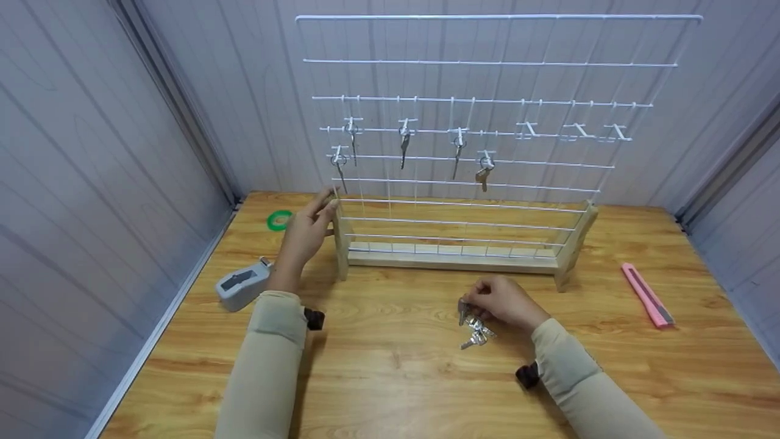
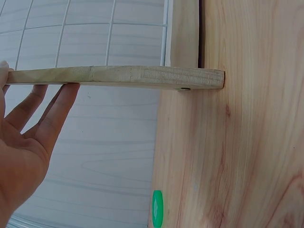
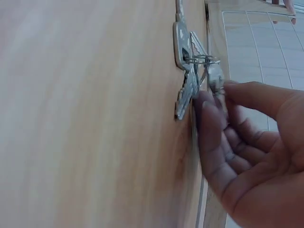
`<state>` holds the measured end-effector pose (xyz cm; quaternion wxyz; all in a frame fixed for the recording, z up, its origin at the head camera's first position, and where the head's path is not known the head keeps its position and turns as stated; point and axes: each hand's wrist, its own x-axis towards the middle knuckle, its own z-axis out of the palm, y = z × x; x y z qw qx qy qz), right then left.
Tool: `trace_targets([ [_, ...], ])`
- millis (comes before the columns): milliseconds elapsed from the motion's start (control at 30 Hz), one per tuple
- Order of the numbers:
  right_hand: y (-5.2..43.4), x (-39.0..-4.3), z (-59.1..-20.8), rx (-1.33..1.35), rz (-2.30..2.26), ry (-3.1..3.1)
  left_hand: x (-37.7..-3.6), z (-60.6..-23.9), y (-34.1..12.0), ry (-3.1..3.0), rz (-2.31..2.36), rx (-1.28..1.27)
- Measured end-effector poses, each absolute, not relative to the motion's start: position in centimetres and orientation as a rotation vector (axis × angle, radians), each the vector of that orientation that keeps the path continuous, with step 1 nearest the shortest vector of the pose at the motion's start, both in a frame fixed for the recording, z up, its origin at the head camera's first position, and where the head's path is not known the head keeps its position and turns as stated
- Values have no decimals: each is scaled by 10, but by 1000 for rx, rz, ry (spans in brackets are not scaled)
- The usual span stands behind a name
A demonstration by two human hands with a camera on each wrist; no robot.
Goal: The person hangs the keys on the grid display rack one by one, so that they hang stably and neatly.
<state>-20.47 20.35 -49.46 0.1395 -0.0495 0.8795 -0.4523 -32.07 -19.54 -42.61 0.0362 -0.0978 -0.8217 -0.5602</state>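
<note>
A white wire rack (image 1: 463, 210) with pale wooden end panels stands on the table, and several keys hang from its hooks. My left hand (image 1: 308, 231) holds the top of the rack's left wooden panel (image 2: 118, 76), with fingers (image 2: 59, 114) against its outer face. My right hand (image 1: 503, 302) is low in front of the rack, pinching a key (image 1: 462, 311) between thumb and fingers. Beside those fingertips is a cluster of silver keys (image 1: 478, 334) on rings, touching or just above the table. In the right wrist view the keys (image 3: 183, 45) overlap, and the fingers partly cover the pinched one.
A grey tape dispenser (image 1: 244, 285) and a green tape roll (image 1: 279, 220) lie left of the rack. On the right is a pink utility knife (image 1: 647, 294). Three bare hooks (image 1: 579, 129) are at the rack's upper right. Panelled walls (image 1: 91, 183) enclose the wooden table.
</note>
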Motion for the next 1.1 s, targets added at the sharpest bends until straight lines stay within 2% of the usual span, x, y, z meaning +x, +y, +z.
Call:
trace_targets([
  [400, 197, -197, -470, -110, -1564, 2571, -321, -426, -195, -2541, -1719, -298],
  [600, 197, -191, -451, -187, -1639, 2617, -321, -425, -194, -2551, -1690, -285],
  [1100, 199, -167, -375, -258, -1783, 2837, -322, -425, -193, -2550, -1700, -281],
])
